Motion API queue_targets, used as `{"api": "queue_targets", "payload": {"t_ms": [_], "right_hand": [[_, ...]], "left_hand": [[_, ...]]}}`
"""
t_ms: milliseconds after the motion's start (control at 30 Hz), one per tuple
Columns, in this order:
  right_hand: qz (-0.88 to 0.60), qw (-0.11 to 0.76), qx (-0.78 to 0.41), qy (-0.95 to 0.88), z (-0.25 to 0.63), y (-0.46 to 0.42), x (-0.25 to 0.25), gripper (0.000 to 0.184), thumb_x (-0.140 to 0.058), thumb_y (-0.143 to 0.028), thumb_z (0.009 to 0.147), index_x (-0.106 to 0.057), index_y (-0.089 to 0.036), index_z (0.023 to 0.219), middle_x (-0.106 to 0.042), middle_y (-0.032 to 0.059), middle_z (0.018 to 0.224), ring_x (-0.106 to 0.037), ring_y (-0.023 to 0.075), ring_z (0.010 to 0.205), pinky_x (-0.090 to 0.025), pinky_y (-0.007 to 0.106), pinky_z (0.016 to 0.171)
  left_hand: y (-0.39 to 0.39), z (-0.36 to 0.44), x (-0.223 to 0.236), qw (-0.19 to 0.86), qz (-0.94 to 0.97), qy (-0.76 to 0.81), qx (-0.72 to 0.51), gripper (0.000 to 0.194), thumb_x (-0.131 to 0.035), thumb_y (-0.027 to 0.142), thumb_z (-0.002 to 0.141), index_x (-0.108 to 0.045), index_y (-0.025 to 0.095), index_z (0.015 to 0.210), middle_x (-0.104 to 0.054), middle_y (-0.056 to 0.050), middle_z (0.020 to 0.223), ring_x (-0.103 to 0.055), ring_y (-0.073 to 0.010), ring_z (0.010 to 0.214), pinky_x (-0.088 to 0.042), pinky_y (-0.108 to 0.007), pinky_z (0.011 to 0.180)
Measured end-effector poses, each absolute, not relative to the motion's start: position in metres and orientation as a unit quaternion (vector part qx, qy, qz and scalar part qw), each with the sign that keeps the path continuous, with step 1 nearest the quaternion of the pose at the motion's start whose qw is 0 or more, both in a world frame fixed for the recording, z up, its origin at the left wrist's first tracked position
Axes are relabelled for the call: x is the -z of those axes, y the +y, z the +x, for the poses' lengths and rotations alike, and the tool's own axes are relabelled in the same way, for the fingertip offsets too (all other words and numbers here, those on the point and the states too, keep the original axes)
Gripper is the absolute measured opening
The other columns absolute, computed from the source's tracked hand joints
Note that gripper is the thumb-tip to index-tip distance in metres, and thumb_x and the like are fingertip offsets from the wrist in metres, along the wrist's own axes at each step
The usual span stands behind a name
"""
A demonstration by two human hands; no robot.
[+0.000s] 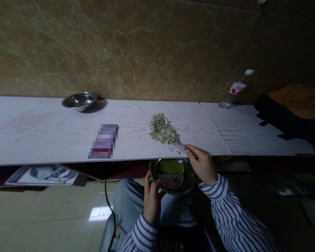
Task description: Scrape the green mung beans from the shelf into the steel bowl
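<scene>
My left hand (152, 197) grips the near left rim of a metal bowl (172, 188), which sits just below the front edge of the table, over my lap. Inside the bowl lies a heap of small green beans (172, 166), like mung beans. In my right hand (201, 161), a thin pale card-like piece (179, 147) is pinched between thumb and fingers. Its far end touches the near edge of a spread pile (162, 129) of green beans mixed with white grains on the table. A few loose beans (174, 150) are scattered beside the card, close to the edge.
A second metal bowl (80, 101) stands by the wall on the white wood-grain table (131, 147). Left of the pile lies a blurred purple packet-like thing (104, 141). A water bottle (236, 88) and a dark and orange cloth heap (296, 105) are at the right.
</scene>
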State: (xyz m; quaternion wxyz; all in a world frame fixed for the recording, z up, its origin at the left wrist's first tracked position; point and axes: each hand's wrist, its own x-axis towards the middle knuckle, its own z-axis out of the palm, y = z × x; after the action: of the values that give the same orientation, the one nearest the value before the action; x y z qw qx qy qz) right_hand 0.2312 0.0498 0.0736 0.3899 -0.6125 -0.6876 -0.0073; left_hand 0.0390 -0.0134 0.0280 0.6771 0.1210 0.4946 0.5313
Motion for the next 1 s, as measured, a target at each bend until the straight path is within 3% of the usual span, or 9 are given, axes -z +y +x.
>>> {"api": "queue_targets", "payload": {"t_ms": [1000], "right_hand": [[-0.586, 0.402, -0.042, -0.702, 0.23, 0.059, -0.069, 0.024, -0.055, -0.028, 0.094, -0.075, -0.024, 0.106, -0.078, 0.0071, 0.102, -0.074, 0.0234, 0.092, -0.058, 0.037, 0.083]], "left_hand": [[-0.009, 0.034, -0.028, 0.672, 0.128, 0.488, -0.542, 0.051, -0.062, 0.032, 0.077, -0.051, 0.031, 0.127, -0.054, -0.007, 0.135, -0.057, -0.0232, 0.112, -0.053, -0.034, 0.079]]}}
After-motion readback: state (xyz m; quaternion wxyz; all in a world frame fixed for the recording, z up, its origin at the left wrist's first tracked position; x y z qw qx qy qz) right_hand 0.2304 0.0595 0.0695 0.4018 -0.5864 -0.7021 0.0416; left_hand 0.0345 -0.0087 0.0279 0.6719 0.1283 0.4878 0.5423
